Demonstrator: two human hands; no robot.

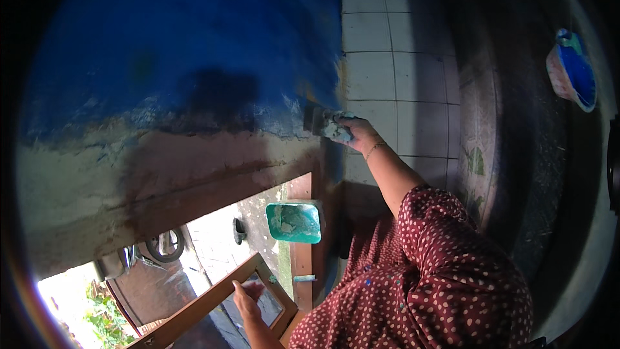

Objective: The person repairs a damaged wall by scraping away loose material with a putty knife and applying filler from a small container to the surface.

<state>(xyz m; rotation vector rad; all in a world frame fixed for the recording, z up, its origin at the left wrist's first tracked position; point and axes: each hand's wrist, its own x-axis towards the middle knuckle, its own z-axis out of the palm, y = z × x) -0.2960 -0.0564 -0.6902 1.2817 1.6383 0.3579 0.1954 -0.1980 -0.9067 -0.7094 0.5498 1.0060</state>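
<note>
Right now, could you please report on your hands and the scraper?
Right hand gripping scraper at blue wall. Left hand at wooden frame. Green tray apart from scraper; nothing seen blocking it.

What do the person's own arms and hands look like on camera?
The right hand is ungloved, with a thin, gold-toned bracelet at its wrist. A loose, dark red fabric sleeve with pale round dots covers that upper arm, leaving the forearm bare. The left hand is ungloved too; no sleeve shows on its visible forearm.
</note>
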